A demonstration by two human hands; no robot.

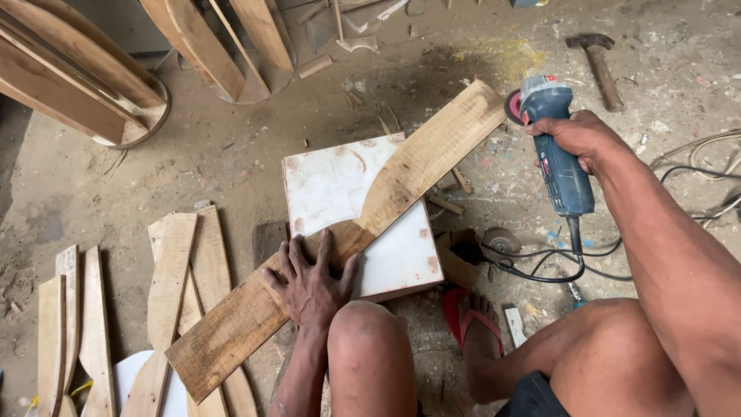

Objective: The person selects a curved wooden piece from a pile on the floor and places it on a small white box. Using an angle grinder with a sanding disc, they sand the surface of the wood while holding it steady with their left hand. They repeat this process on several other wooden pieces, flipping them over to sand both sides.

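Plank of rough brown wood lies slantwise across the white square block, one end out over the dusty floor near your knee, the other end reaching up toward the grinder. Your left hand lies flat on it, fingers spread, pressing rather than gripping. Your right hand is closed round the blue angle grinder, held clear of the plank's far end; its red disc shows just beside that end, and a small red-and-white label sits on its body, too small to make out. One black cable loops from the grinder across the floor. One hammer lies well apart at the top right. About six cut wooden slats lie side by side at the left. One red sandal is on your foot.
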